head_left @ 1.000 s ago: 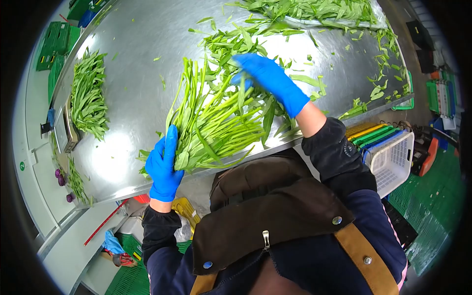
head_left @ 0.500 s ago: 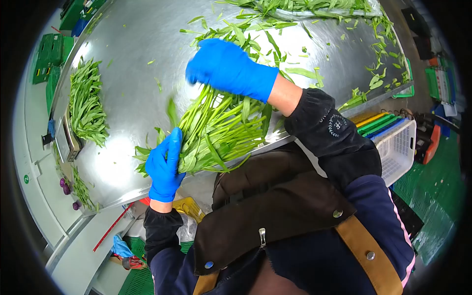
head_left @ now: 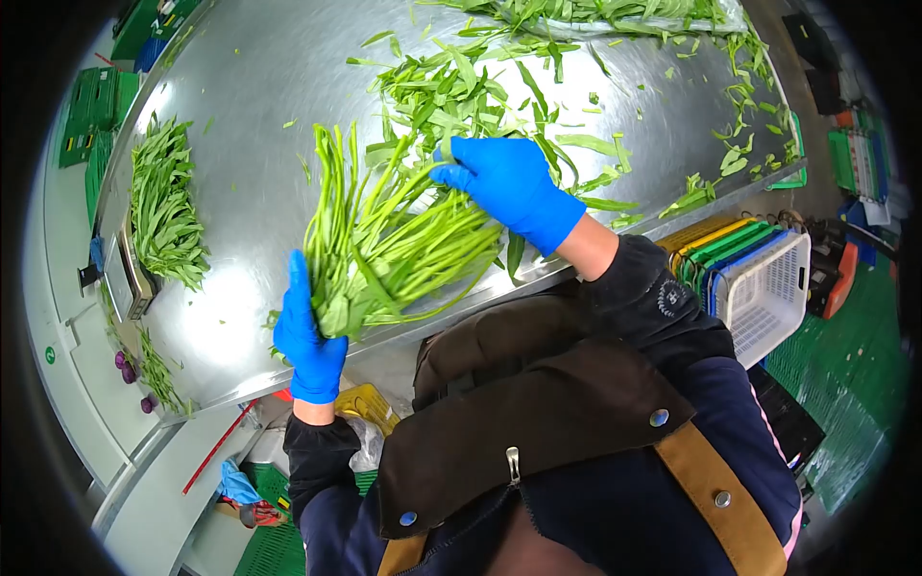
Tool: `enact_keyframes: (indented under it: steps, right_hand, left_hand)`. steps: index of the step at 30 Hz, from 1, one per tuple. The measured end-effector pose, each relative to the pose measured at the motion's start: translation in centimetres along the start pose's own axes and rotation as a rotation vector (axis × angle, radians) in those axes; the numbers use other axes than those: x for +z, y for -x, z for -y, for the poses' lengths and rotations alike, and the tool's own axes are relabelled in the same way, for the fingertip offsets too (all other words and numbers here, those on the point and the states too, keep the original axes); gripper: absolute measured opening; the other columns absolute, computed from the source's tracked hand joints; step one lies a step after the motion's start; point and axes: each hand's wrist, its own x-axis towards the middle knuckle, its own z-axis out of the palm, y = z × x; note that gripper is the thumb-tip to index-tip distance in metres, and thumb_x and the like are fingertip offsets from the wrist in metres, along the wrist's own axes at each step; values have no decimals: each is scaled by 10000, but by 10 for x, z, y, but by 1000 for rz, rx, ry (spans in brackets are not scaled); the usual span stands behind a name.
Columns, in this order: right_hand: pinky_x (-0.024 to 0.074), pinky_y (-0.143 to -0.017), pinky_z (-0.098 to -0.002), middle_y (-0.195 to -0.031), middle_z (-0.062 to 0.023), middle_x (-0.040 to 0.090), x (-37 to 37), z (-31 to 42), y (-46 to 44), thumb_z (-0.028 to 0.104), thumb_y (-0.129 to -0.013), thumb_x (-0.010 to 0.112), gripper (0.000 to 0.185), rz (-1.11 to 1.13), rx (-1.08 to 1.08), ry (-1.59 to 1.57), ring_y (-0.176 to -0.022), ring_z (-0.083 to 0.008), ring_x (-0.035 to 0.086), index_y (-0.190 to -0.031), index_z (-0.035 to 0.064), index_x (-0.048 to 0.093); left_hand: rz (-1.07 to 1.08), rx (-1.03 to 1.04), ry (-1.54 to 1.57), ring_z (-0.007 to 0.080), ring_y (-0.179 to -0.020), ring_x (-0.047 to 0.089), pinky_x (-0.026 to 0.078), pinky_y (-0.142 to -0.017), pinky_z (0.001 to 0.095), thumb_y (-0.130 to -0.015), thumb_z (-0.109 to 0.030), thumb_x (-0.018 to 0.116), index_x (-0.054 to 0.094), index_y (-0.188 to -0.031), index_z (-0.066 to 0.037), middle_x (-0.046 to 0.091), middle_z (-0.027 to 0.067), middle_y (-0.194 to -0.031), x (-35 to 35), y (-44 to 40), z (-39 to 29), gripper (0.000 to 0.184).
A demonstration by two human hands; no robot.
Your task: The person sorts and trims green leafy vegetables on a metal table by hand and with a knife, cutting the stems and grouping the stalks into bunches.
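Note:
A loose bunch of water spinach [head_left: 384,254] with long pale stems lies over the near edge of the metal table. My left hand [head_left: 312,341], in a blue glove, cradles the leafy end of this bunch, thumb up and fingers partly hidden under the leaves. At the bunch's upper right, my gloved right hand [head_left: 514,187] pinches a stem between thumb and fingers. Just beyond it is a heap of loose leaves and cut bits [head_left: 442,91].
The steel table [head_left: 259,86] carries a neat pile of greens [head_left: 165,202] on a scale [head_left: 130,274] at left. More greens [head_left: 615,12] lie on plastic at the back. A white crate [head_left: 768,298] stands right of the table, and purple pieces [head_left: 127,370] lie far left.
My right hand has come down and to the right, from above the bunch to its upper right stems. More stems now stand up at the bunch's left; my left hand has shifted slightly left.

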Motion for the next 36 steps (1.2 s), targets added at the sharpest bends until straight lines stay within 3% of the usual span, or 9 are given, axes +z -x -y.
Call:
enact_keyframes:
  steps: [2, 6, 11, 18, 23, 26, 28, 30, 36]
  right_hand:
    - [502, -579, -398, -710, -88, 671, 1, -12, -1, 369, -900, 615, 258, -111, -84, 38, -646, -283, 659, -981, 137, 694]
    - [536, -729, -245, -911, -74, 725, -13, -55, -6, 113, -905, 557, 259, 93, 101, -1014, -782, -130, 675, -1116, 85, 704]
    - [538, -708, -236, -932, -96, 715, -20, -90, -31, 214, -932, 572, 318, 217, 440, -913, -799, -126, 674, -1178, 33, 658]
    - [467, -818, -280, -862, -69, 682, 8, -44, -37, 267, -959, 510, 306, 473, -151, -1200, -828, -130, 596, -921, 23, 690]
    - [507, -690, -327, -658, 8, 535, 8, -82, -40, 293, -925, 529, 233, -26, 563, -1622, -637, -169, 594, -877, 80, 608]
    - [514, -729, -375, -814, -139, 679, -23, -65, -19, 496, -907, 514, 470, 168, 327, -433, -701, -242, 658, -912, 58, 686]
    - [495, -840, -363, -901, -143, 702, -25, -31, -1, 649, -896, 468, 644, 441, 446, -348, -819, -306, 662, -969, 60, 717]
    - [500, -819, -357, -857, -146, 693, -11, -12, 17, 599, -899, 520, 581, 369, 50, -473, -819, -271, 657, -934, 55, 721]
    - [519, -843, -353, -901, -154, 699, 12, 2, -4, 225, -896, 550, 283, 351, 245, -1284, -875, -251, 672, -932, -9, 705]
  left_hand:
    - [33, 58, -8, 272, -846, 653, 505, -719, 330, -702, 12, 719, 417, -1447, -54, 656, 137, -1074, 0, -2, -3, 807]
    - [-7, -2, 38, 274, -929, 668, 520, -784, 336, -707, 5, 719, 417, -1438, -39, 581, 173, -1315, 0, 5, 6, 792]
    - [4, -48, 85, 282, -1107, 638, 510, -894, 341, -729, -38, 748, 407, -1434, -16, 492, 175, -1421, -4, 13, 9, 784]
    - [19, -43, 144, 270, -1053, 660, 506, -896, 342, -721, -55, 770, 406, -1435, -5, 507, 179, -1408, -3, 12, 3, 803]
    - [-10, -90, 166, 227, -1041, 657, 503, -876, 315, -746, -12, 735, 369, -1466, -25, 552, 177, -1363, -1, 17, -1, 808]
    - [-40, -205, 201, 182, -1071, 631, 492, -881, 296, -754, 54, 697, 346, -1486, -56, 534, 156, -1390, -3, 20, -4, 819]
    - [-78, -204, 202, 189, -1102, 616, 482, -904, 301, -756, 68, 688, 338, -1491, -62, 517, 156, -1406, -5, 16, -9, 824]
    - [-67, -254, 224, 193, -1161, 574, 452, -960, 307, -757, 79, 686, 327, -1492, -51, 455, 137, -1457, -5, 14, -10, 828]
    - [-7, -307, 252, 183, -1218, 525, 418, -1030, 318, -745, 125, 653, 307, -1502, -56, 383, 93, -1514, -6, 19, -2, 851]
